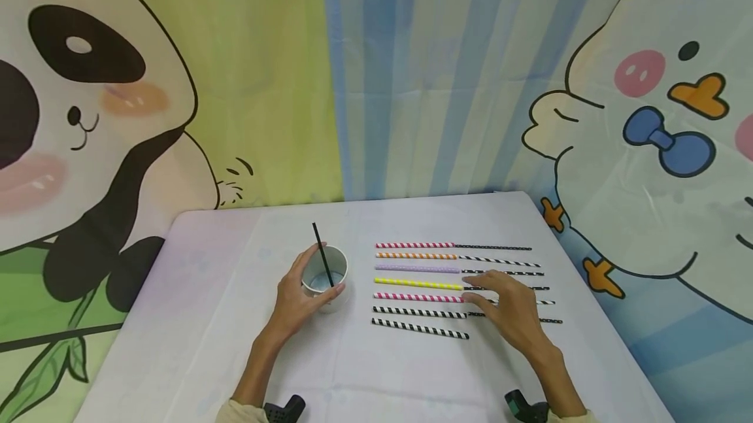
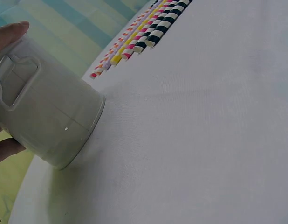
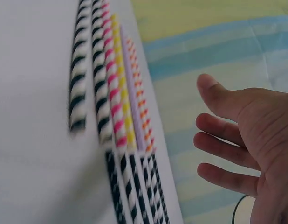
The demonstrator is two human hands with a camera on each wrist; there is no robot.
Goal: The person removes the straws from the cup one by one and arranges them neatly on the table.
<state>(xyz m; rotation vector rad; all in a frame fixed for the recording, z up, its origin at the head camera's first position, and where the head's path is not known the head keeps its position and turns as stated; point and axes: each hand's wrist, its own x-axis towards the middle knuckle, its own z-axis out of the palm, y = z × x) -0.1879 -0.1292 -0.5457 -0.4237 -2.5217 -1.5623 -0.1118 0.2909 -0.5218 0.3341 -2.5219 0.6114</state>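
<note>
My left hand (image 1: 293,300) grips a white cup (image 1: 339,262), thumb on one side and fingers on the other. A thin black straw (image 1: 321,252) leans inside it. In the left wrist view, the cup (image 2: 65,102) shows a raised handle-like outline on its wall. Over the right part of the laid-out paper straws is my right hand (image 1: 513,310), its fingers spread and holding nothing. Nearest its fingertips are a yellow straw (image 1: 418,284) and a pink striped straw (image 1: 418,297). The right wrist view shows that hand (image 3: 251,135) with thumb and fingers apart.
Beside the yellow straw lies a lavender straw (image 1: 416,269); orange (image 1: 416,255) and red (image 1: 414,245) striped ones lie beyond. Black-and-white striped straws (image 1: 420,328) lie nearest me. A second column of black patterned straws (image 1: 494,247) extends rightward. A white cloth covers the table (image 1: 223,279).
</note>
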